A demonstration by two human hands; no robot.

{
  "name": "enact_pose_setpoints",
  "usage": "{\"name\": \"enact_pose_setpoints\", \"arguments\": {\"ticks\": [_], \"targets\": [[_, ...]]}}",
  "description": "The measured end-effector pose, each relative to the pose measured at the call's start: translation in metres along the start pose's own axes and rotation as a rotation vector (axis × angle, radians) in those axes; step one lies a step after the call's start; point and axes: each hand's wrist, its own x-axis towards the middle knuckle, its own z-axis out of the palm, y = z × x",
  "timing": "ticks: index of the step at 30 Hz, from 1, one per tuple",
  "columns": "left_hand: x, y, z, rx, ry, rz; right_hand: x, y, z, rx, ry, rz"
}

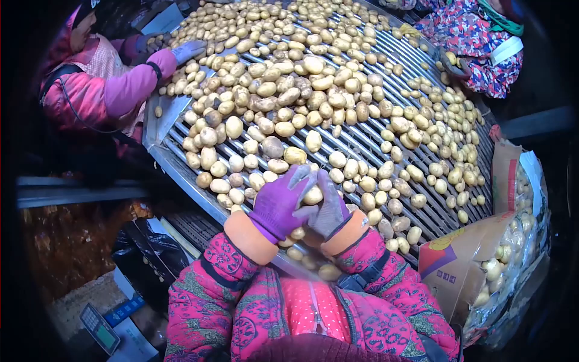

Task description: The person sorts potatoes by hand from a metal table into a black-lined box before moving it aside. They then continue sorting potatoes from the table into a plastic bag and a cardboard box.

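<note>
My left hand point(278, 204), in a purple glove with grey fingertips, curls around a yellowish potato point(313, 195) at the near edge of the sorting rack. From the other side my right hand point(329, 208), in a grey and purple glove, closes against the same potato. The undersides of both hands are hidden. Just below the left hand's thumb lies another potato point(297, 233). Loose potatoes point(289, 96) crowd the metal bars point(356, 142) beyond my hands, some with dark, dirty skins.
Across the rack at left, a co-worker's gloved hand point(189, 52) touches potatoes; another co-worker's sleeve point(476, 42) is at upper right. Cardboard boxes point(449, 265) with bagged potatoes stand at right. A scale display point(101, 329) sits low at left. The rack's metal rim point(181, 181) runs along the left.
</note>
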Motion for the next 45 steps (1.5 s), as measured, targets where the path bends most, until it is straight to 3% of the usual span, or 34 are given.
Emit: {"name": "enact_pose_setpoints", "arguments": {"ticks": [1, 3, 4, 5, 6, 7, 8, 11, 12, 14, 15, 17, 19, 21, 22, 23, 25, 27, 29, 31, 32, 33, 34, 37, 41, 43, 44, 45], "targets": [[-0.001, 0.006, -0.003, 0.027, 0.007, 0.051, -0.001, -0.004, 0.002, 0.004, -0.031, -0.064], [0.001, 0.002, -0.02, -0.331, -0.029, 0.044, -0.004, 0.007, -0.008, 0.558, -0.008, 0.211], [0.001, -0.004, -0.033, -0.338, -0.029, 0.078, -0.006, 0.011, -0.012, 0.851, 0.001, 0.317], [-0.013, -0.027, -0.031, -0.309, 0.071, -0.024, -0.008, 0.014, -0.015, 0.857, 0.004, 0.316], [-0.015, -0.043, -0.036, -0.408, 0.089, -0.326, -0.009, 0.015, -0.014, 0.667, 0.012, 0.332], [-0.008, -0.065, -0.04, -0.126, 0.18, -0.352, -0.008, 0.018, -0.015, 0.602, -0.009, 0.333], [-0.006, -0.099, -0.043, 0.227, 0.209, -0.203, -0.007, 0.021, -0.015, 0.538, -0.031, 0.333], [0.02, -0.175, -0.031, 0.825, -0.101, -0.365, -0.009, 0.026, -0.014, 0.581, 0.068, 0.349], [0.04, -0.178, -0.033, 0.703, -0.164, -0.562, -0.009, 0.023, -0.013, 0.615, 0.105, 0.358], [0.062, -0.164, -0.035, 0.827, -0.269, -0.615, -0.009, 0.017, -0.018, 0.81, 0.173, 0.39], [0.074, -0.157, -0.037, 0.838, -0.292, -0.667, -0.006, 0.007, -0.02, 1.104, 0.167, 0.454], [0.083, -0.18, -0.031, 0.943, -0.28, -0.666, -0.009, 0.005, -0.021, 1.098, 0.173, 0.397], [0.078, -0.182, -0.041, 0.838, -0.21, -0.595, -0.014, 0.018, -0.03, 0.814, 0.128, 0.303], [0.067, -0.19, -0.038, 0.795, -0.148, -0.524, -0.016, 0.02, -0.035, 1.431, 0.047, 0.24], [0.052, -0.185, -0.036, 0.232, -0.054, -0.461, -0.013, -0.001, -0.03, 1.205, 0.108, 0.292], [0.036, -0.176, -0.038, -0.326, 0.044, -0.373, -0.014, -0.002, -0.032, 1.208, 0.102, 0.293], [0.008, -0.093, -0.038, -1.103, -0.082, -0.633, -0.013, 0.002, -0.033, 1.115, 0.11, 0.228], [-0.025, -0.039, -0.012, -1.54, -0.039, -0.755, -0.012, 0.007, -0.034, 1.276, 0.076, 0.171], [-0.046, -0.023, 0.018, -2.099, -0.158, -0.804, -0.015, -0.01, -0.026, 0.999, 0.333, 0.196], [-0.058, -0.007, 0.039, -2.216, -0.052, -0.972, -0.019, -0.022, -0.012, 0.576, 0.388, 0.126], [-0.058, 0.001, 0.047, -2.357, 0.048, -1.037, -0.023, -0.023, -0.011, 0.274, 0.324, 0.048], [-0.054, 0.016, 0.049, -2.291, 0.227, -1.123, -0.026, -0.023, -0.009, -0.025, 0.252, -0.035], [-0.056, 0.021, 0.047, -2.297, 0.233, -1.113, -0.033, -0.021, -0.005, -0.37, 0.262, -0.187], [-0.065, 0.032, 0.042, -2.305, 0.231, -0.998, -0.047, -0.014, 0.005, -1.16, -0.006, -0.526], [-0.078, 0.034, 0.036, -2.274, 0.304, -0.853, -0.066, -0.01, 0.026, -1.238, -0.1, -0.523], [-0.084, 0.03, 0.037, -2.413, 0.206, -0.69, -0.066, -0.013, 0.032, -1.13, -0.111, -0.555], [-0.089, 0.029, 0.037, -2.625, 0.123, -0.38, -0.067, -0.016, 0.034, -1.03, -0.108, -0.573], [-0.095, 0.03, 0.031, -2.587, 0.191, -0.472, -0.068, -0.021, 0.036, -0.971, -0.071, -0.557]]}}
